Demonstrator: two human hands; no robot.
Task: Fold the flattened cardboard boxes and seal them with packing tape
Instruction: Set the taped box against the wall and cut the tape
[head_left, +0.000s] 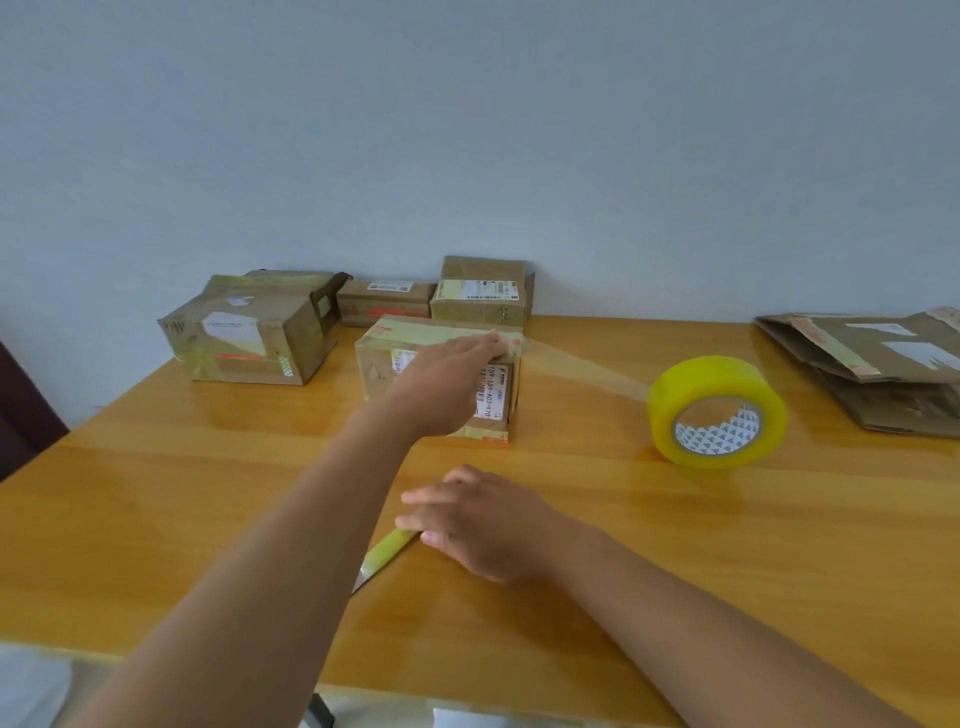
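A glossy wooden table (623, 545) is set against a pale wall. At its middle, a folded cardboard box (387, 371) is pressed by the flat fingers of the left hand (447, 382). A tape strip (582, 366) is stretched from it to the yellow packing tape roll (717, 413). A yellow-handled knife (384, 551) is touched by the right hand (483, 522), fingers relaxed. Flattened boxes (878, 364) are stacked far right.
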